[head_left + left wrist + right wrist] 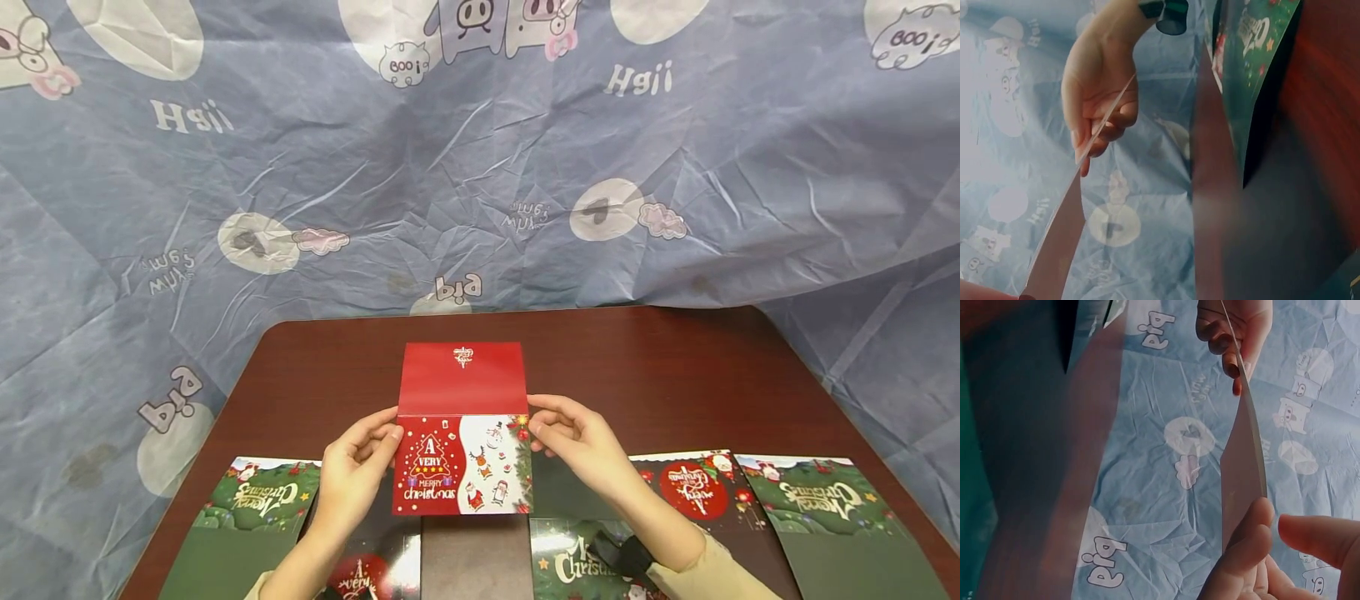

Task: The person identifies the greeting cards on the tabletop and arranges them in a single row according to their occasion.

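An unfolded Christmas card (465,462) is held up over the table, a crease running across its middle. Its upper panel is plain red with a small upside-down print; the lower one shows a lettered tree beside a white area with a snowman and reindeer. My left hand (358,467) pinches the card's left edge near the crease. At the opposite edge, my right hand (577,437) holds it between thumb and fingers. Both wrist views show the card nearly edge-on, its pale back (1244,469) visible in the right one.
Several more unfolded cards lie along the table's near side: a green one (258,500) at left, a dark one (378,542) beside it, one with a red circle (693,492) and another green one (817,496) at right. A blue patterned cloth (465,167) hangs behind the brown table (637,358).
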Demonstrator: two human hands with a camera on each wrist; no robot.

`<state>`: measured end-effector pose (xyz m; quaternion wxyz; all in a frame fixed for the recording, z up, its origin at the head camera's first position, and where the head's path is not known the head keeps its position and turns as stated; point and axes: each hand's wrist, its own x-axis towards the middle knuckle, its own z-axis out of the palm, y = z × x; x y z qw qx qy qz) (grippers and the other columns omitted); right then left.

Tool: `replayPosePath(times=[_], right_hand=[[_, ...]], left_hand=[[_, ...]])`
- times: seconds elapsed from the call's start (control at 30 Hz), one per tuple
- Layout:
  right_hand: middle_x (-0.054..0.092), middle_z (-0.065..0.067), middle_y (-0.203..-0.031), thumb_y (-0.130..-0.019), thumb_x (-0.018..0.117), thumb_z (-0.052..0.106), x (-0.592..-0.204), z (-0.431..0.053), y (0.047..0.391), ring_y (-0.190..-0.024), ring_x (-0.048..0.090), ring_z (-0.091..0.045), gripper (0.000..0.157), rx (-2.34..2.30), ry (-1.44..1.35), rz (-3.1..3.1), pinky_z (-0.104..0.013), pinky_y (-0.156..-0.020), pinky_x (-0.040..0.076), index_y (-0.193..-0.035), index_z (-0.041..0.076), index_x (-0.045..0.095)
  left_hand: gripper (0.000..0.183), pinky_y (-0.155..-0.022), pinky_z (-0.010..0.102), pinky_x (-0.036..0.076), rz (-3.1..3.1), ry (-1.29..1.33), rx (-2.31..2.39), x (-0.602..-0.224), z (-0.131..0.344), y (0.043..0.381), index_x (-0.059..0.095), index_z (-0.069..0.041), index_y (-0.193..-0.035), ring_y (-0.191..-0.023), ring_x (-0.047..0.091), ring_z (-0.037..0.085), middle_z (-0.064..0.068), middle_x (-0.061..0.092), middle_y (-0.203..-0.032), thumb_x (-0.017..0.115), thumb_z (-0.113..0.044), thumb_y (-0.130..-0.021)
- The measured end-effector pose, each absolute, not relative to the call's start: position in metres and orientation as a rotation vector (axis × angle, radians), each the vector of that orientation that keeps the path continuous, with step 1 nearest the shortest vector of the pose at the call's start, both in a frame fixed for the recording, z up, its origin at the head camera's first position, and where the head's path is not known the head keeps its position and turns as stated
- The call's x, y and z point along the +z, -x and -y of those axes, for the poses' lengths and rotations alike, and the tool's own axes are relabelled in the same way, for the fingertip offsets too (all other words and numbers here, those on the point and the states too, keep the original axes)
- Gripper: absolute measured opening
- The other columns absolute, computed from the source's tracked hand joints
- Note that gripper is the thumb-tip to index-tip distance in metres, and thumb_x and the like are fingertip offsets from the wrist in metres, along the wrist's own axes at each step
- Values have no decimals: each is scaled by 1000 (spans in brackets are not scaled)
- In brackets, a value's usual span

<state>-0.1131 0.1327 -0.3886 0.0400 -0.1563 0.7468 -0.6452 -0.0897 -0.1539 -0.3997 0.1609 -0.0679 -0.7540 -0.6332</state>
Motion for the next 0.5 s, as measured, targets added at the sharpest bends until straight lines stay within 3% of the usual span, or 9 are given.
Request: replayPosePath(times=[0.23, 0.5], right_hand=[[61, -17, -96, -92, 60, 11, -384, -119, 124, -79, 65, -23, 41, -1977, 503, -2201, -29, -69, 52, -130, 1, 52], [60, -14, -99, -92, 60, 13, -380, -97, 134, -84, 63, -31, 45, -1970, 532, -2110, -31, -71, 51, -134, 4, 48]], left_hand=[[25, -53, 26, 53, 2174, 87, -1828, -395, 169, 97, 66, -1, -113, -61, 60, 10, 11, 67, -88, 64, -6, -89], [25, -50, 24, 50, 2199, -48, -1796, -388, 189, 104, 66, -2, -113, -60, 59, 9, 2, 68, -86, 64, -10, -89]])
